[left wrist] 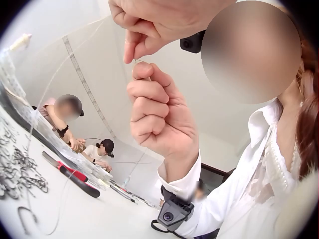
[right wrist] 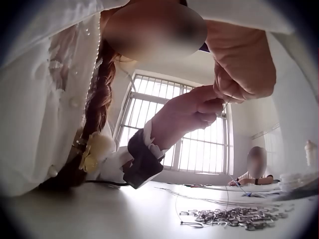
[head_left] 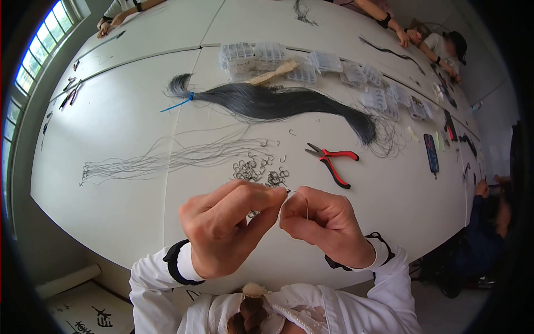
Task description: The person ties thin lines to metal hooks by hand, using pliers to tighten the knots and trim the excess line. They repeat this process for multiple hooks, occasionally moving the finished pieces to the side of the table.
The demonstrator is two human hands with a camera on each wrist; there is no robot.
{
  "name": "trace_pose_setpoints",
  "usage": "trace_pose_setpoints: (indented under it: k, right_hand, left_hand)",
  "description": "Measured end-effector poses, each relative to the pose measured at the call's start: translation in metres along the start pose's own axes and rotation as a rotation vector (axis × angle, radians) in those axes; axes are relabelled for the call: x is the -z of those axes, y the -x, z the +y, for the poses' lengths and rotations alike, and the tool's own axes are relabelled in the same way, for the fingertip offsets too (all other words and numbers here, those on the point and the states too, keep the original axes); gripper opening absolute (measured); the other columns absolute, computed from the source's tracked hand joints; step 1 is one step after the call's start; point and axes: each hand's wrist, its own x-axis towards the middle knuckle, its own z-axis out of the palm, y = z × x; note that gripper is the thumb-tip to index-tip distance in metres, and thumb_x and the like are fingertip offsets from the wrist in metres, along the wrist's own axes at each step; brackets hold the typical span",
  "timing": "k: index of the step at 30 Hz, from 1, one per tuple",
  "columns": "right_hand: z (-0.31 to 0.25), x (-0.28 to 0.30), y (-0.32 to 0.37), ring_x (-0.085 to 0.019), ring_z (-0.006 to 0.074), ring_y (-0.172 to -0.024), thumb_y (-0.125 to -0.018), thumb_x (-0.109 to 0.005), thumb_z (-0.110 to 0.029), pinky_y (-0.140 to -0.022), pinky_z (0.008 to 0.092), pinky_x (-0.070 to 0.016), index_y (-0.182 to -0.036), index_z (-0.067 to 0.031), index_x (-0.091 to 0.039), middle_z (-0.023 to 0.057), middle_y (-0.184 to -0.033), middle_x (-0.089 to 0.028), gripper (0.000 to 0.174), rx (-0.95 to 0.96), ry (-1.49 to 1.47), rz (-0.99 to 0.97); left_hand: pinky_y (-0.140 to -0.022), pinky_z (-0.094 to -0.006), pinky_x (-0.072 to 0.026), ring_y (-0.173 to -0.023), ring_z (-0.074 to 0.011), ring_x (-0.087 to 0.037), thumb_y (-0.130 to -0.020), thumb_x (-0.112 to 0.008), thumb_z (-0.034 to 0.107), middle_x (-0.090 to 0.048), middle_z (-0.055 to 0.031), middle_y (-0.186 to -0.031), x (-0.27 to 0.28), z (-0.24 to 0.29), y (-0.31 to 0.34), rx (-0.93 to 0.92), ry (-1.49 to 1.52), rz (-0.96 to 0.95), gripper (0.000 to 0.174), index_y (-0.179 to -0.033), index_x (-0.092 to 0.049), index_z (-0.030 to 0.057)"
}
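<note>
In front of the chest, my left hand (head_left: 231, 222) pinches a small fish hook between thumb and forefinger, most of it hidden by the fingertips. My right hand (head_left: 328, 222) is right beside it, its thumb and finger pinching a thin line (head_left: 307, 207) that loops between the two hands. From the left wrist view, the fingertips of both hands nearly meet. Loose fish hooks (head_left: 248, 170) lie in a pile just beyond the hands. Left of them are thin lines (head_left: 206, 151) laid out side by side, with hooks at their left ends.
Red-and-black pliers (head_left: 336, 161) rest right of the hooks. Farther back lies a dark bundle of strands (head_left: 267, 101) with a blue tie (head_left: 191, 96), before clear plastic boxes (head_left: 270, 51). A phone (head_left: 431, 153) is at right. Other people sit around the table (head_left: 111, 128).
</note>
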Motion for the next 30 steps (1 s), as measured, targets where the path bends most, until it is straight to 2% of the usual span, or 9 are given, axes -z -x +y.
trace_pose_setpoints:
  k: [1,3,9,12,15,17,18,24,30]
  right_hand:
    - [0.0,-0.001,-0.001,-0.039,0.003,-0.048,-0.091,-0.054,-0.01,-0.045,0.0169,-0.0339,-0.087,-0.005,-0.057,-0.0025,-0.066,-0.048,0.007,0.0,-0.002,0.002]
    - [-0.001,-0.003,-0.002,-0.038,0.007,-0.043,-0.08,-0.061,0.003,-0.038,0.0198,-0.0294,-0.086,-0.001,-0.062,0.0014,-0.065,-0.047,0.007,0.578,0.793,0.239]
    - [-0.007,-0.005,0.014,-0.034,0.0074,-0.043,-0.062,-0.068,0.0,-0.036,0.0205,-0.0278,-0.095,-0.003,-0.069,-0.0019,-0.063,-0.039,0.033,0.902,1.509,0.297]
    - [-0.014,-0.01,0.013,-0.03,0.0051,-0.044,-0.06,-0.07,-0.001,-0.035,0.0175,-0.0216,-0.08,-0.0036,-0.072,-0.0021,-0.061,-0.031,0.021,0.996,1.528,0.435]
    - [-0.019,-0.006,0.015,-0.028,0.0055,-0.044,-0.061,-0.071,-0.002,-0.035,0.0173,-0.0205,-0.08,-0.0042,-0.072,-0.0021,-0.062,-0.032,0.02,1.044,1.522,0.417]
    - [-0.02,-0.001,0.013,-0.028,0.0056,-0.044,-0.062,-0.071,-0.002,-0.035,0.0175,-0.0209,-0.082,-0.0042,-0.072,-0.0023,-0.061,-0.033,0.02,1.074,1.516,0.406]
    - [-0.021,0.002,0.012,-0.028,0.0056,-0.044,-0.062,-0.071,-0.003,-0.035,0.0177,-0.0212,-0.083,-0.0043,-0.072,-0.0025,-0.061,-0.033,0.021,1.108,1.509,0.395]
    - [-0.03,0.015,0.013,-0.033,0.0074,-0.044,-0.057,-0.074,-0.004,-0.037,0.0219,-0.0256,-0.091,-0.0069,-0.071,-0.005,-0.061,-0.042,0.035,0.963,1.457,0.312]
    - [-0.025,0.02,0.003,-0.042,0.0098,-0.043,-0.06,-0.078,0.0,-0.037,0.025,-0.0323,-0.088,-0.0082,-0.071,-0.0033,-0.058,-0.046,0.03,0.886,1.302,0.362]
  left_hand:
    - [-0.039,-0.0192,-0.0307,-0.047,-0.0047,-0.048,-0.066,-0.073,-0.007,-0.065,-0.0043,-0.066,0.0,0.0,0.0,-0.003,-0.021,0.01,0.016,-0.075,-0.067,0.0044]
    - [-0.039,-0.0191,-0.0302,-0.047,-0.0045,-0.048,-0.065,-0.074,-0.007,-0.065,-0.0041,-0.066,0.0,0.0,0.0,-0.007,-0.042,0.021,0.016,-0.075,-0.067,0.0045]
    - [-0.039,-0.0191,-0.0285,-0.045,-0.0037,-0.045,-0.066,-0.075,-0.006,-0.064,-0.0036,-0.066,0.0,0.0,-0.001,-0.021,-0.037,0.022,0.017,-0.076,-0.068,0.0049]
    - [-0.039,-0.019,-0.0287,-0.045,-0.0038,-0.045,-0.066,-0.074,-0.006,-0.066,-0.0043,-0.067,0.001,0.002,-0.001,0.016,-0.019,-0.002,0.017,-0.076,-0.067,0.0051]
    - [-0.039,-0.0192,-0.0299,-0.045,-0.0049,-0.048,-0.066,-0.073,-0.006,-0.067,-0.0057,-0.069,0.0,0.001,-0.001,-0.008,-0.011,-0.031,0.015,-0.075,-0.067,0.0051]
    - [-0.041,-0.023,-0.0432,-0.05,-0.013,-0.059,-0.069,-0.071,-0.005,-0.064,-0.0045,-0.068,0.003,0.002,-0.001,-0.046,-0.022,-0.138,0.016,-0.08,-0.066,0.0049]
    - [-0.041,-0.023,-0.0432,-0.05,-0.013,-0.059,-0.069,-0.071,-0.005,-0.064,-0.0045,-0.068,0.002,0.002,-0.001,-0.043,-0.019,-0.141,0.016,-0.08,-0.066,0.0049]
    - [-0.046,-0.0215,-0.0449,-0.054,-0.0135,-0.063,-0.068,-0.073,-0.005,-0.068,-0.0089,-0.071,0.004,0.005,0.0,-0.048,0.064,-0.252,0.012,-0.075,-0.065,0.001]
    - [-0.055,-0.0237,-0.0514,-0.065,-0.0187,-0.068,-0.069,-0.072,-0.006,-0.068,-0.0099,-0.071,0.007,0.008,0.0,0.034,0.147,-0.311,0.011,-0.076,-0.065,-0.0005]
